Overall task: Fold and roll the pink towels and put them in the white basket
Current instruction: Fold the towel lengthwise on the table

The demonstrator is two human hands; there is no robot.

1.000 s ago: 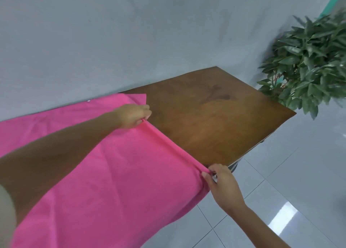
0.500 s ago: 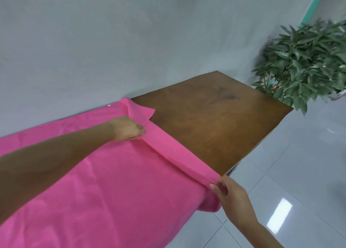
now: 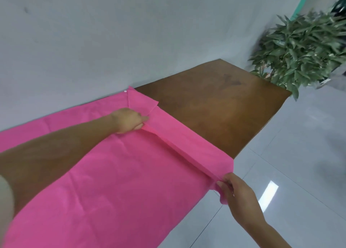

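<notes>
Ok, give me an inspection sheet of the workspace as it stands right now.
Surface: brown wooden table, right part bare, with a dark stain.
Job's things: pink towel spread flat, its near part hanging over the table's front edge, right edge turned over into a narrow fold, far corner flipped back. White basket: nothing seen.
Clutter: nothing seen.
Grippers: left hand pinches the fold's far end; right hand pinches its near end, off the table edge.
Cables: nothing seen.
Surroundings: grey wall behind, leafy plant past the table's right end, glossy tiled floor.
</notes>
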